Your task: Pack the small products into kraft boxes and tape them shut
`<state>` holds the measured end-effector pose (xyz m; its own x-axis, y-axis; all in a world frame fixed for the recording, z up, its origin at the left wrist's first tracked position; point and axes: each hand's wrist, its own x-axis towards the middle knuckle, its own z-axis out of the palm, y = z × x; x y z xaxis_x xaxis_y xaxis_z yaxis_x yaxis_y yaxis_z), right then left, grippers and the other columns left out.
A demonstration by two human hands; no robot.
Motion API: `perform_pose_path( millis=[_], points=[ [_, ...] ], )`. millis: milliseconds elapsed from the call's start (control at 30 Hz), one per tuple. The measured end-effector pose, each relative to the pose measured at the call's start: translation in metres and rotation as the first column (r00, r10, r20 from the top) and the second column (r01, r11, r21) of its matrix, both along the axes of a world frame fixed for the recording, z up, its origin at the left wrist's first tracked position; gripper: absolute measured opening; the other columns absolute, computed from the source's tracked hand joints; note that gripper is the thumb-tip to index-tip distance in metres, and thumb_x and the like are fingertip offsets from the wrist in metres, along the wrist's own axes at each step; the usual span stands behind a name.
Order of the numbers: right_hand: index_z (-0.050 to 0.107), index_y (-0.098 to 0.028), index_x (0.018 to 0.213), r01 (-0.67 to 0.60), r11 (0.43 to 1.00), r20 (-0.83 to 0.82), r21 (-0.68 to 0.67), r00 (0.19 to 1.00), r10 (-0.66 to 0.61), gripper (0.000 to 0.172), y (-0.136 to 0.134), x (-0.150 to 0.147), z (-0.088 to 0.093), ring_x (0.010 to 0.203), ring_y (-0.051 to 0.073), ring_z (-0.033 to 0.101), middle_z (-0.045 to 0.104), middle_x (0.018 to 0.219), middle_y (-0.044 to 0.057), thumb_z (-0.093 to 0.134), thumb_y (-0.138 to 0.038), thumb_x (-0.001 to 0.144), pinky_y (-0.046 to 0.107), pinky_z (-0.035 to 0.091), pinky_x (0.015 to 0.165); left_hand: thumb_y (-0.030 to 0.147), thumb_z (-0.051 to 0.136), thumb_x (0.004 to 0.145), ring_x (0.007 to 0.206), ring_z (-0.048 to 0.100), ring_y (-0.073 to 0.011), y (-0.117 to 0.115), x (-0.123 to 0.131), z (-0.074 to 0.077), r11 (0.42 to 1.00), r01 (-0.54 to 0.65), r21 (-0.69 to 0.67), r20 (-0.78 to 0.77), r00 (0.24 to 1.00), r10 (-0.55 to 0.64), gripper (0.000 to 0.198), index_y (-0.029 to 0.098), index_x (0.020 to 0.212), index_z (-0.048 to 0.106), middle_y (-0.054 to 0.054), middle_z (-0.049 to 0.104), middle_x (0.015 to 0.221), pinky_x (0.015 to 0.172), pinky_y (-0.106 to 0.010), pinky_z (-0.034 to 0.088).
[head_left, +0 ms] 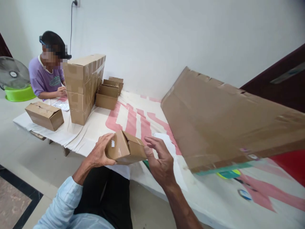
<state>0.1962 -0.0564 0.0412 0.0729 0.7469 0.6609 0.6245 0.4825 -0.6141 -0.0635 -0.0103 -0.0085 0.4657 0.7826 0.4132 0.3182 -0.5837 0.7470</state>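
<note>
A small brown cardboard box [125,148] is held above the near edge of a low cloth-covered table [133,117]. My left hand [101,152] is wrapped round its left end, where a small white label shows. My right hand [159,159] is at the box's right end, thumb against the cardboard and fingers spread above it. The box's end flaps look folded in.
A large flat cardboard sheet [228,124] leans over the table's right side. A stack of small boxes [82,86], several open boxes [108,92] and one closed box [44,115] stand at the far left, where another person [47,71] sits. A fan [11,74] and green tub stand behind.
</note>
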Motion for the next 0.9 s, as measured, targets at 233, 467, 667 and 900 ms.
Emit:
perform_pose_path(
  millis=[233,467,667,900],
  points=[
    [0.073,-0.022,0.104,-0.251,0.958,0.554,0.136,0.821,0.136,0.019,0.007,-0.035,0.056,0.101,0.027,0.062,0.072,0.105,0.009,0.056,-0.014,0.101,0.044,0.055,0.089,0.035,0.099,0.057,0.148,0.044,-0.0434,-0.015,0.020,0.008,0.989,-0.144,-0.041,-0.009,0.990,0.144,0.122,0.024,0.161,0.036,-0.019,0.047,0.160,0.121,-0.063,0.039],
    [0.073,-0.022,0.095,-0.207,0.978,0.806,-0.012,0.577,0.132,0.015,0.028,-0.037,0.053,0.099,0.026,0.057,0.071,0.098,0.008,0.060,-0.014,0.100,0.040,0.047,0.087,0.035,0.100,0.058,0.146,0.047,-0.0449,-0.022,0.034,0.013,0.983,-0.179,-0.043,-0.038,0.983,0.178,0.119,0.025,0.159,0.037,-0.020,0.052,0.156,0.115,-0.066,0.041],
    [0.072,-0.020,0.089,-0.158,0.987,0.856,0.013,0.512,0.071,0.015,0.033,-0.034,0.044,0.093,0.025,0.055,0.069,0.093,0.008,0.063,-0.013,0.098,0.037,0.042,0.084,0.036,0.100,0.057,0.147,0.045,-0.0459,-0.024,0.041,0.014,0.983,-0.185,-0.017,-0.052,0.982,0.184,0.123,0.027,0.161,0.034,-0.020,0.050,0.157,0.111,-0.065,0.043],
    [0.072,-0.020,0.086,-0.143,0.990,0.868,0.023,0.494,0.051,0.014,0.038,-0.031,0.037,0.092,0.025,0.054,0.068,0.091,0.008,0.065,-0.013,0.097,0.036,0.040,0.082,0.033,0.099,0.058,0.145,0.046,-0.0457,-0.024,0.045,0.021,0.984,-0.176,-0.028,-0.073,0.982,0.174,0.118,0.024,0.158,0.038,-0.021,0.052,0.155,0.109,-0.065,0.042]
  ],
)
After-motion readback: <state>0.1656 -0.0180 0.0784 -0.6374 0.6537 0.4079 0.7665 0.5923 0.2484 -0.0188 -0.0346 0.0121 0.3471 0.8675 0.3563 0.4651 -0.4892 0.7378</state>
